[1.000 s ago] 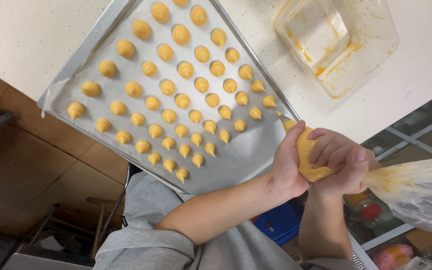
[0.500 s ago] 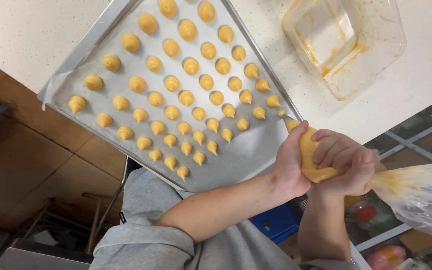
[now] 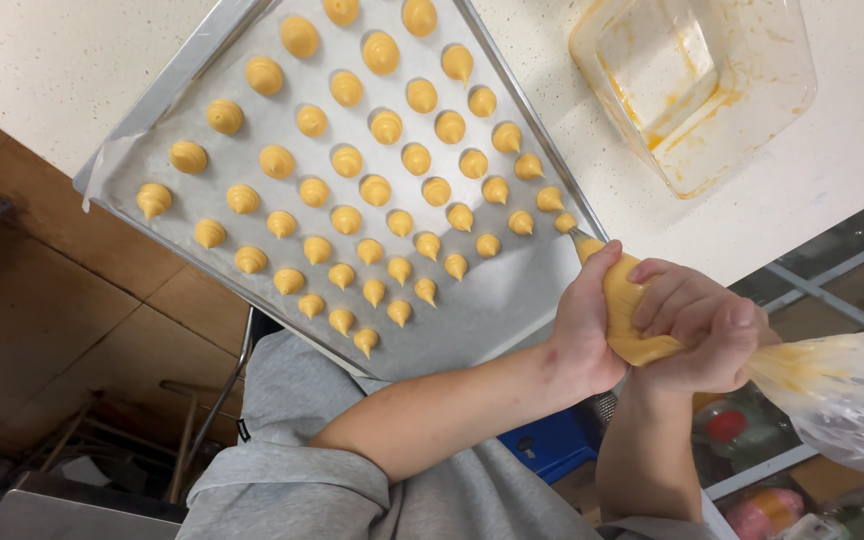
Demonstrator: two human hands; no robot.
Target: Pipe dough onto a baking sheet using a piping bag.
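Progress: squeezing clear plastic piping bag of orange batter (image 3: 628, 312) with left hand (image 3: 584, 335) and right hand (image 3: 704, 335) curled tight, holding its metal tip (image 3: 582, 241) beside newly added orange batter mound (image 3: 564, 222) at paper-lined grey metal tray (image 3: 472, 320)'s right edge, still filling rows.

Matt metal tray (image 3: 167, 95) lined with smooth paper, clear crinkled plastic piping bag (image 3: 832, 390), glossy plastic tub (image 3: 782, 90), speckled counter (image 3: 52, 50).

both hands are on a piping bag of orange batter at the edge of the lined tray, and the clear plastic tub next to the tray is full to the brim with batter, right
Not quite. The head view shows the clear plastic tub nearly empty, with only orange smears on its walls and bottom. The rest holds: the left hand and right hand both grip the piping bag of orange batter at the edge of the lined tray.
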